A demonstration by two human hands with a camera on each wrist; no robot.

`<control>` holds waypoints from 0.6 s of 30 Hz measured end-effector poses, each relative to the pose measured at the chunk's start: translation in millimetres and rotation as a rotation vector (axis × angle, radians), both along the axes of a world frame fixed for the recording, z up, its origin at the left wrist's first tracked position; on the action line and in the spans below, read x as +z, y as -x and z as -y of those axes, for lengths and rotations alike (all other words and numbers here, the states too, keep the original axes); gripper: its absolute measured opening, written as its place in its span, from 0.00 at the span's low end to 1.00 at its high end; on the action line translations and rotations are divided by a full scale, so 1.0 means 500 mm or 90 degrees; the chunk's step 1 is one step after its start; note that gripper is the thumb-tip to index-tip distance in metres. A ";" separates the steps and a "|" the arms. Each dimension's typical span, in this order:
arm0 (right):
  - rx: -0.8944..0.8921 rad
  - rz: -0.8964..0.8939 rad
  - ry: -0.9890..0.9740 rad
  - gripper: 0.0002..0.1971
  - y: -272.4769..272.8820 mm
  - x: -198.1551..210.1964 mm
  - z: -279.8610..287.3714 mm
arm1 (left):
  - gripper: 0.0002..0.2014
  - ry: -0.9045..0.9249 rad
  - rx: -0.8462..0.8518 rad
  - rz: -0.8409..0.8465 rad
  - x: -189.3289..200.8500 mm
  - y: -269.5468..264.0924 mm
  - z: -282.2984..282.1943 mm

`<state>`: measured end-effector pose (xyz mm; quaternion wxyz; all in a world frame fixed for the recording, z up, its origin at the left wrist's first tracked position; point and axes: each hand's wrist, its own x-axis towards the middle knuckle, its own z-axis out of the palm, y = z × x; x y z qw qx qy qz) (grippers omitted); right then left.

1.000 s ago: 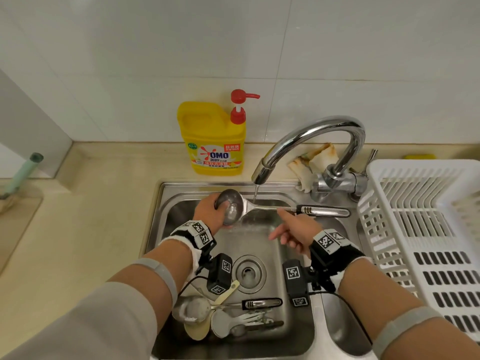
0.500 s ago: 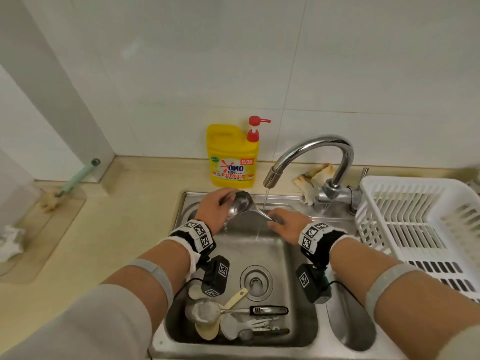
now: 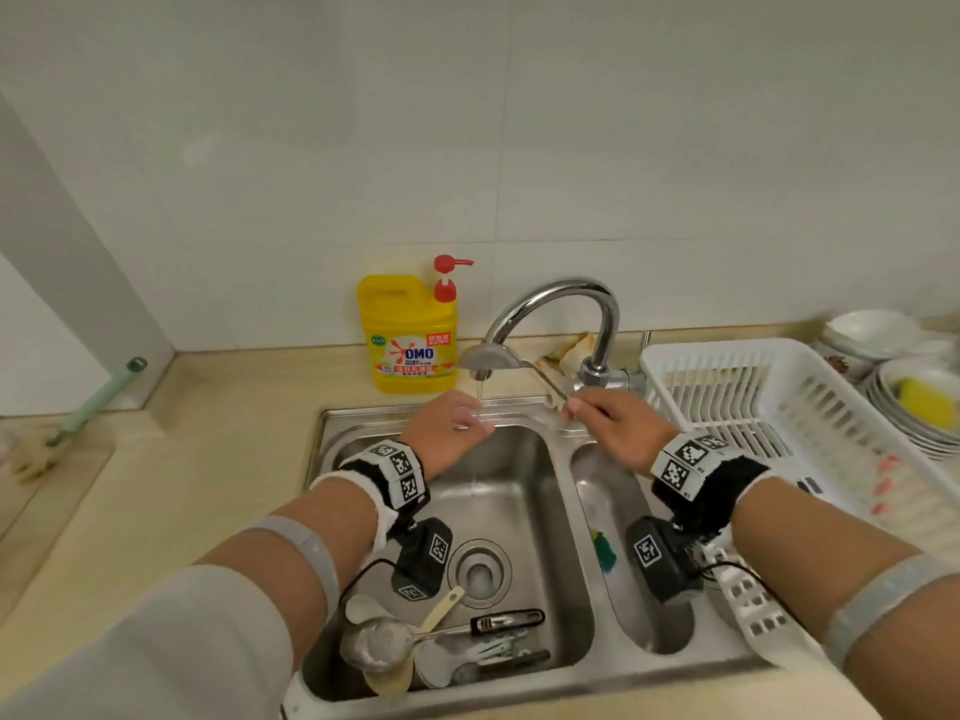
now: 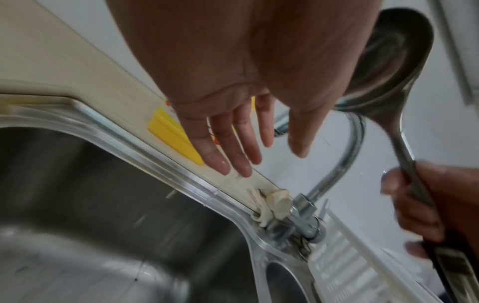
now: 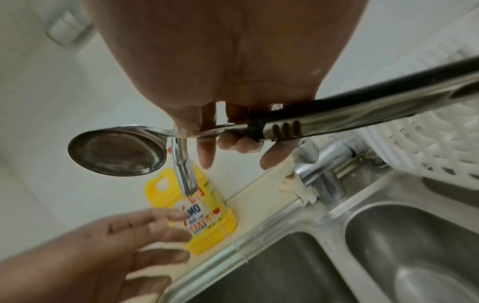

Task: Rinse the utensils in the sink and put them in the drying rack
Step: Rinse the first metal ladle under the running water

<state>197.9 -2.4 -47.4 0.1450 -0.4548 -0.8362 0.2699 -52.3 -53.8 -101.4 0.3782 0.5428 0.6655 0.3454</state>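
The ladle (image 3: 488, 357) has come up out of the basin since a moment ago and its bowl now sits level with the faucet spout; the left hand (image 3: 448, 427) has let go of it and hangs beneath the running water with fingers (image 4: 228, 143) straight and slightly spread, holding nothing. Nearest the person, at the front of the sink (image 3: 563, 517), a heap of unwashed utensils (image 3: 441, 649) lies by the drain: a second metal ladle, a cream spoon, pale forks and a dark-handled piece; the small right basin holds something green and yellow that I cannot make out. Further in, the right hand (image 3: 615, 426) grips the ladle's shaft just ahead of the black-banded handle, fingers curled round it, bowl pointing left; a thin stream falls from the faucet (image 3: 561, 314) onto the left hand. To the right the white drying rack (image 3: 779, 397) sits on the counter beside the sink; behind it, stacked bowls and plates (image 3: 904, 366). Against the tiled wall stands the yellow detergent bottle (image 3: 410, 335) with its red pump.
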 end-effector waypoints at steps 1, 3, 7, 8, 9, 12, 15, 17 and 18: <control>-0.013 -0.014 -0.012 0.16 -0.020 0.014 0.002 | 0.13 0.005 -0.029 -0.036 0.001 -0.018 -0.006; -0.056 -0.031 -0.029 0.15 -0.063 0.045 0.003 | 0.09 0.014 -0.085 -0.079 0.011 -0.060 -0.018; -0.193 -0.120 -0.003 0.12 -0.159 0.085 -0.017 | 0.08 0.005 -0.154 -0.104 0.038 -0.149 -0.048; -0.227 -0.141 0.014 0.11 -0.185 0.089 -0.025 | 0.08 0.000 -0.166 -0.110 0.044 -0.171 -0.057; -0.263 -0.155 0.026 0.12 -0.214 0.089 -0.036 | 0.08 -0.004 -0.178 -0.122 0.048 -0.191 -0.069; -0.342 -0.144 0.041 0.11 -0.291 0.076 -0.062 | 0.07 -0.030 -0.209 -0.174 0.062 -0.252 -0.099; -0.374 -0.032 0.101 0.10 -0.360 0.046 -0.082 | 0.09 -0.035 -0.217 -0.218 0.069 -0.309 -0.122; -0.364 0.018 0.189 0.09 -0.399 0.018 -0.096 | 0.10 -0.025 -0.211 -0.231 0.066 -0.342 -0.136; -0.361 0.036 0.233 0.08 -0.413 0.002 -0.103 | 0.10 -0.020 -0.210 -0.238 0.060 -0.356 -0.142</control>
